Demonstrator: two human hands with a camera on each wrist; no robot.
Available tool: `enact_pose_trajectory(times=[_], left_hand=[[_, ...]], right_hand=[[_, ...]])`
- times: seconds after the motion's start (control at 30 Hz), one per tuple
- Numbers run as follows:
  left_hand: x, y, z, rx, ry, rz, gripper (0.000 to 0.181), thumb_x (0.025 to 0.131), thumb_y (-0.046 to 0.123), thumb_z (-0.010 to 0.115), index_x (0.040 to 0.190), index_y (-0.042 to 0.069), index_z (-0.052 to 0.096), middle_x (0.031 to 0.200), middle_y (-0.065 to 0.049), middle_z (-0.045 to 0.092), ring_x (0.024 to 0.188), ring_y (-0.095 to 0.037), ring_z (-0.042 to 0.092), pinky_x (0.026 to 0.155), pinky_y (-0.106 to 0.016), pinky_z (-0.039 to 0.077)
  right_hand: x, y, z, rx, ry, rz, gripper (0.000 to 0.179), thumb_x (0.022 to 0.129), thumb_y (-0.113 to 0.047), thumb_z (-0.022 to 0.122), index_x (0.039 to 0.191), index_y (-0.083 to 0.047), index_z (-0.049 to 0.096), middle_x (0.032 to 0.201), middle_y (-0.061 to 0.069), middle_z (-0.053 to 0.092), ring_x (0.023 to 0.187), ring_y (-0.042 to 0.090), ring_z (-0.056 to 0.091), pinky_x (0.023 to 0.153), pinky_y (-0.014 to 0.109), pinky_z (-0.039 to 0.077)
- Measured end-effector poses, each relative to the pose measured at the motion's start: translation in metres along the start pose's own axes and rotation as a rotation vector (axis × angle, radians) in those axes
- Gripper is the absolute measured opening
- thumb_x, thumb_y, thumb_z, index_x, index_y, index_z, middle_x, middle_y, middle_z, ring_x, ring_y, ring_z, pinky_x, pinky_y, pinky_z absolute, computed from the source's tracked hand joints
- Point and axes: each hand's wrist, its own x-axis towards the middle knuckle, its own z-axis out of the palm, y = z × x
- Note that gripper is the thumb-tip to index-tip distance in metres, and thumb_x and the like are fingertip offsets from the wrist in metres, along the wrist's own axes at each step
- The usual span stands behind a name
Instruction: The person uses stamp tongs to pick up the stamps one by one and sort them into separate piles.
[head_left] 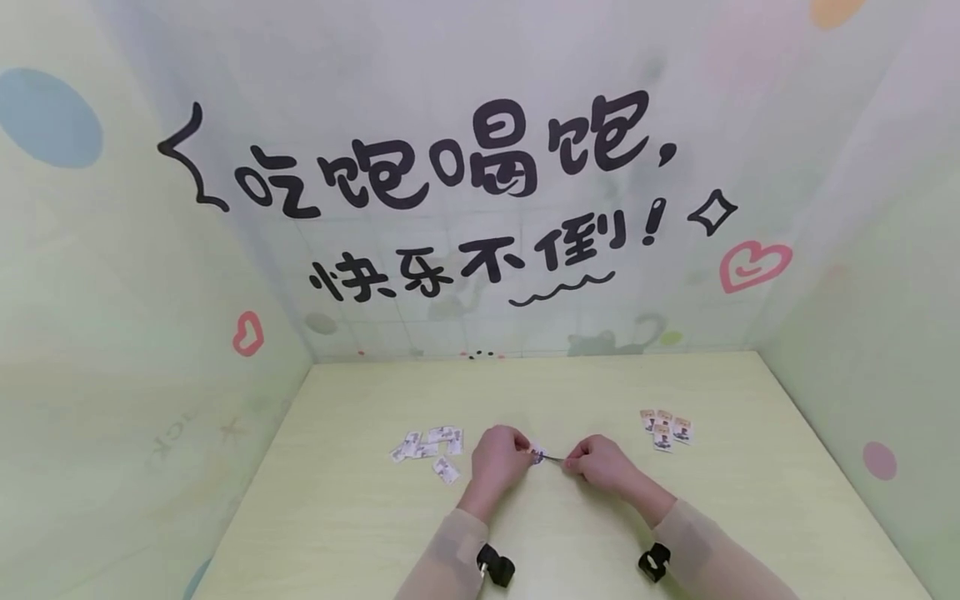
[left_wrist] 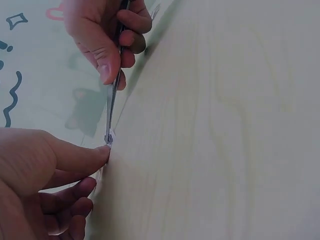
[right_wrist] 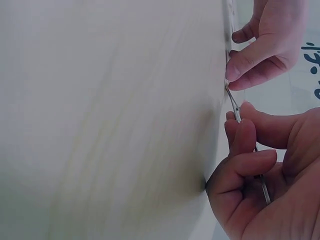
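Note:
My left hand pinches a small printed paper piece between thumb and forefinger, low over the table. Slim metal tweezers are gripped in my right hand, their tips meeting the paper right at the left fingertips. In the right wrist view, the right thumb and forefinger squeeze the tweezers while the other fingers curl round the rear part. Most of the paper is hidden behind the left thumb in the left wrist view.
Left of my hands lies a loose pile of small white papers with grey print. Several small orange-topped printed cards lie together at the right. The pale wooden table meets decorated walls at its back and sides.

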Motion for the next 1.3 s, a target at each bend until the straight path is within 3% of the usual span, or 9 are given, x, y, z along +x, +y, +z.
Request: enact_pose_trajectory(times=[0.2,0.4,0.5,0.67,0.83,0.93,1.07,1.3], left_hand=[[0.003,0.004,-0.007,-0.011,-0.044,-0.004,0.011,0.083,0.013,0.088,0.090,0.017,0.081,0.086,0.006,0.070,0.082,-0.016,0.064,0.078,-0.040,0.054],[0.008,0.002,-0.016,-0.030,-0.135,0.033,0.031,0.078,-0.009,0.074,0.091,0.018,0.083,0.090,0.004,0.074,0.092,-0.021,0.068,0.089,-0.044,0.055],[0.008,0.000,-0.017,-0.047,-0.161,0.030,0.037,0.076,-0.013,0.069,0.089,0.018,0.083,0.091,0.004,0.075,0.099,-0.024,0.069,0.095,-0.047,0.055],[0.006,-0.007,-0.017,-0.084,-0.156,0.059,0.036,0.077,-0.012,0.073,0.093,0.017,0.083,0.098,0.001,0.076,0.108,-0.029,0.069,0.102,-0.051,0.052],[0.006,-0.011,-0.016,-0.144,-0.144,0.099,0.024,0.080,0.000,0.084,0.099,0.014,0.083,0.097,0.001,0.074,0.093,-0.022,0.065,0.090,-0.046,0.054],[0.002,-0.012,-0.014,-0.125,-0.143,0.111,0.026,0.077,0.002,0.089,0.101,0.013,0.083,0.098,0.000,0.075,0.092,-0.022,0.065,0.089,-0.046,0.054],[-0.002,-0.012,-0.012,-0.084,-0.144,0.126,0.030,0.076,-0.002,0.089,0.101,0.015,0.084,0.104,-0.002,0.078,0.103,-0.028,0.069,0.098,-0.050,0.054],[0.000,-0.018,-0.011,-0.090,-0.145,0.131,0.030,0.077,-0.002,0.089,0.100,0.017,0.084,0.107,-0.003,0.077,0.109,-0.031,0.068,0.102,-0.052,0.052]], right_hand=[[0.004,0.002,-0.007,-0.082,-0.025,-0.073,0.008,0.095,-0.014,0.079,0.092,-0.008,0.075,0.083,0.000,0.066,0.076,0.017,0.058,0.070,0.032,0.048],[0.008,0.001,-0.014,-0.136,-0.116,-0.164,0.009,0.093,-0.016,0.082,0.091,-0.009,0.076,0.078,-0.003,0.066,0.072,0.015,0.058,0.068,0.033,0.047],[0.008,0.000,-0.011,-0.162,-0.118,-0.181,0.009,0.091,-0.016,0.083,0.089,-0.011,0.077,0.077,-0.004,0.066,0.072,0.014,0.058,0.069,0.033,0.048],[0.006,-0.004,-0.002,-0.197,-0.061,-0.146,0.010,0.090,-0.015,0.083,0.084,-0.013,0.075,0.078,-0.005,0.066,0.075,0.015,0.058,0.073,0.035,0.048],[0.006,-0.005,0.001,-0.228,-0.019,-0.071,0.010,0.090,-0.014,0.082,0.082,-0.013,0.075,0.077,-0.003,0.066,0.073,0.018,0.059,0.070,0.035,0.048],[0.005,-0.006,0.001,-0.227,-0.017,-0.046,0.010,0.089,-0.013,0.082,0.082,-0.012,0.075,0.077,-0.002,0.066,0.073,0.018,0.059,0.069,0.034,0.048],[0.004,-0.007,0.003,-0.200,-0.024,-0.035,0.011,0.089,-0.014,0.083,0.082,-0.012,0.075,0.078,-0.001,0.066,0.074,0.019,0.058,0.070,0.034,0.047],[0.011,-0.007,0.009,-0.196,-0.029,-0.069,0.012,0.088,-0.015,0.082,0.080,-0.011,0.075,0.076,-0.002,0.066,0.072,0.017,0.058,0.068,0.032,0.046]])
